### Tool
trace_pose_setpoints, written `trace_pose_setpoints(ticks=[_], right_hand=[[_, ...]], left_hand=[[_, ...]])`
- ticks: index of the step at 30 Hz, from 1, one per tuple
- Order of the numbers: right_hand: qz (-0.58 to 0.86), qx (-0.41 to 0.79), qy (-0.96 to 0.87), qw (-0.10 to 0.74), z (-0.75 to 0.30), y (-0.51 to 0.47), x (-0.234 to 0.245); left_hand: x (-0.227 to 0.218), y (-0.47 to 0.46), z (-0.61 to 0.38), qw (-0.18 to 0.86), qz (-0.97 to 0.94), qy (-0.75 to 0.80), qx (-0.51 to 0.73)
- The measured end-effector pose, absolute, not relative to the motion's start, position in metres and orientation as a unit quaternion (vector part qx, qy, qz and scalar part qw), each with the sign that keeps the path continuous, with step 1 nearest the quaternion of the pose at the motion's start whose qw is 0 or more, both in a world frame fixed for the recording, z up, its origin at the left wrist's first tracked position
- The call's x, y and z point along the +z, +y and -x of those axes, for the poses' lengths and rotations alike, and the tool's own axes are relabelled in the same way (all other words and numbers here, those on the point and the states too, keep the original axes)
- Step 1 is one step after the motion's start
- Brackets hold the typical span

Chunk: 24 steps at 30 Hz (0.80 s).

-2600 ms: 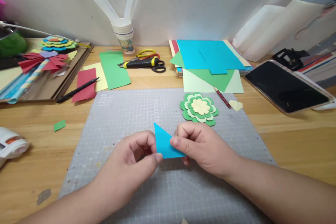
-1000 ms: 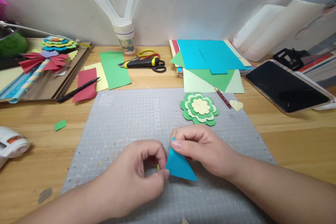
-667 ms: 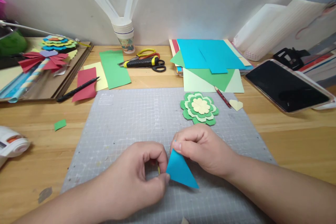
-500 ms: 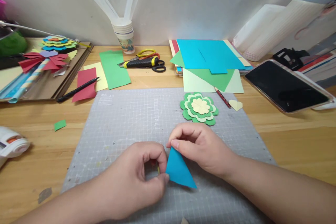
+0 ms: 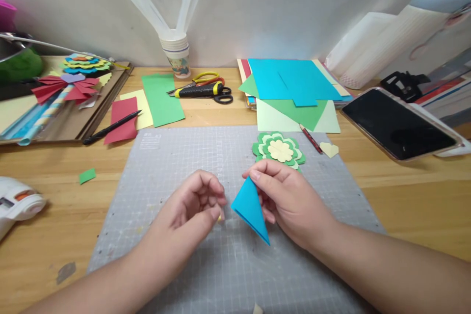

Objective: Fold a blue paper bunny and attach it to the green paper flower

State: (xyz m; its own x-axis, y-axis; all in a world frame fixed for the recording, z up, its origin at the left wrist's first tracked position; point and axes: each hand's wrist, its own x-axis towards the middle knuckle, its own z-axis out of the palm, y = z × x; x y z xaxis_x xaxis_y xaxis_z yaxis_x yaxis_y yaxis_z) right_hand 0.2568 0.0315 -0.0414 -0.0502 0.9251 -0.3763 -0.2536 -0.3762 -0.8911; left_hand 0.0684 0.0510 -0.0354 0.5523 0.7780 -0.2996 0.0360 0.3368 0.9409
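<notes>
A folded blue paper triangle (image 5: 252,211) is pinched at its top corner between the thumb and fingers of my right hand (image 5: 290,196). Its layers part slightly along the lower edge, and it is held above the grey cutting mat (image 5: 176,157). Just left of the paper, my left hand (image 5: 193,206) is apart from it, fingers loosely curled and thumb separate. A small yellowish spot shows by its fingertips; I cannot make out what it is. Behind my right hand lies a layered green and cream paper flower (image 5: 281,149), its near edge partly covered.
Beyond the mat are scissors and a black-yellow cutter (image 5: 198,91), a paper cup with straws (image 5: 178,61) and stacked coloured paper (image 5: 309,78). A pencil (image 5: 311,138) and cream paper heart (image 5: 328,149) lie right, near a phone (image 5: 401,122). A white glue gun (image 5: 18,206) is left.
My left hand has let go of the blue paper and moved up and left. My right hand has lifted the triangle slightly and tilted it.
</notes>
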Motion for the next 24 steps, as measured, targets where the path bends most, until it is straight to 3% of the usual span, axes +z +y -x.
trace_pose_setpoints(ticks=[5,9,16,20,24], right_hand=[[0.528,0.614,-0.376,0.451,-0.253,0.023,-0.038],[0.486,0.653,-0.374,0.444,-0.251,0.019,-0.037],[0.479,0.700,-0.408,0.339,-0.250,0.018,-0.039],[0.485,0.669,-0.424,0.371,-0.251,0.018,-0.041],[0.478,0.662,-0.401,0.414,-0.251,0.016,-0.043]], left_hand=[[-0.032,0.045,-0.075,0.692,-0.548,0.425,0.201],[-0.029,0.048,-0.078,0.662,-0.546,0.457,0.233],[-0.029,0.052,-0.075,0.654,-0.542,0.456,0.265],[-0.031,0.051,-0.072,0.646,-0.561,0.448,0.259],[-0.035,0.050,-0.069,0.537,-0.611,0.497,0.303]])
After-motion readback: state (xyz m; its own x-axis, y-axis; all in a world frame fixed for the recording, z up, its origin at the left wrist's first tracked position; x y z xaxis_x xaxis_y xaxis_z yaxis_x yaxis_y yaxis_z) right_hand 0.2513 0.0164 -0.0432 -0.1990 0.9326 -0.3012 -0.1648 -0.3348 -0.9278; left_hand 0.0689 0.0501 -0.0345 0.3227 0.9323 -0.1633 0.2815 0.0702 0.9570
